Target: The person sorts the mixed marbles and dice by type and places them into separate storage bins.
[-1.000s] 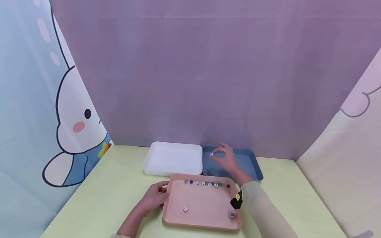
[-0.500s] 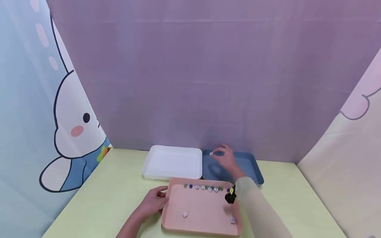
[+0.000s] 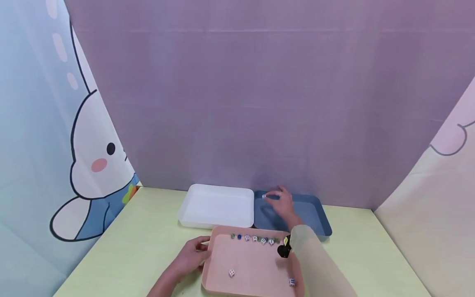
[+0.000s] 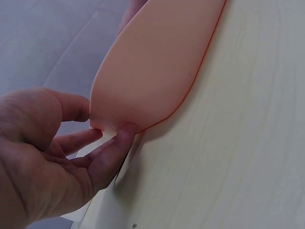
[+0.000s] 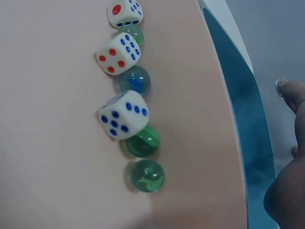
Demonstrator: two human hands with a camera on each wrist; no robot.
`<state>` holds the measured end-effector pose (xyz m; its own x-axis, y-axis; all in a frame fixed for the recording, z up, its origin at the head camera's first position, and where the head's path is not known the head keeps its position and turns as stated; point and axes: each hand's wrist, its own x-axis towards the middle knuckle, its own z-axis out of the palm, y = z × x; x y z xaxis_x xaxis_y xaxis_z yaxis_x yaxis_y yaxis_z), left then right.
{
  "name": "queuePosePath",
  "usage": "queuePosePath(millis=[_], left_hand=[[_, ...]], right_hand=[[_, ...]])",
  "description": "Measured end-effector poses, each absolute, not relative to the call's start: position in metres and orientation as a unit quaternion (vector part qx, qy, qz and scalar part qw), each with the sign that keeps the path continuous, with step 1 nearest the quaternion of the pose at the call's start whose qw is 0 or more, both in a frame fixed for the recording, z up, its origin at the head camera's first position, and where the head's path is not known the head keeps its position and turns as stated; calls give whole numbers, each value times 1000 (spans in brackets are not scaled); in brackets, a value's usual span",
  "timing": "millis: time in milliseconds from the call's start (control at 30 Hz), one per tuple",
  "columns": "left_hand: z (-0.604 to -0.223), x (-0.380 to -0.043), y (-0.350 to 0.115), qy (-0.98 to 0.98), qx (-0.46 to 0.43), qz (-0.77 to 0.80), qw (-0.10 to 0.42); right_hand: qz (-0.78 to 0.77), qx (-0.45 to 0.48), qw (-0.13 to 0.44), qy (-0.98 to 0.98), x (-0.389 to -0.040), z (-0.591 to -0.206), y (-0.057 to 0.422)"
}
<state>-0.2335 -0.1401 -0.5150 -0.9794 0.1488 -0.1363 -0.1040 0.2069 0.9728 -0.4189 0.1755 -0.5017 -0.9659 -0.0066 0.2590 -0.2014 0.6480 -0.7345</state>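
My right hand [image 3: 283, 204] pinches a white die [image 3: 264, 196] between thumb and forefinger, over the far left part of the blue tray [image 3: 311, 212]. In the right wrist view only part of that hand [image 5: 290, 186] shows, at the right edge. My left hand [image 3: 191, 255] grips the left side of the pink tray [image 3: 256, 264]; the left wrist view has its fingertips at the rim and outer wall. Along the pink tray's far side lies a row of dice and glass marbles, among them a die [image 5: 124, 114] and a green marble [image 5: 147, 175].
A white tray [image 3: 222, 206] stands left of the blue one, both behind the pink tray. Two more dice lie apart in the pink tray, one die [image 3: 231, 273] front left and another die [image 3: 292, 282] front right. A purple curtain [image 3: 237, 123] hangs behind the yellow table [image 3: 141, 231].
The right wrist has shifted slightly left, its black wrist device now over the pink tray. The pinched die is a little closer to the blue tray's far edge. The left hand keeps its place.
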Motion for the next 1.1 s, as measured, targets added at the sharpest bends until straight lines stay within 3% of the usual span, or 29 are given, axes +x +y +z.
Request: queuePosePath(millis=[567,767,1100], left_hand=[[-513,-231,-139,774,11,625,98],[-512,-231,-138,777,13,622,91],[-514,-235,-139,782,7,617,86]], right_hand=[[418,29,99,-902,-420,-504,175],[441,54,106,-889,-416,-501,178],[411,112,64,-903,-394,-487,175]])
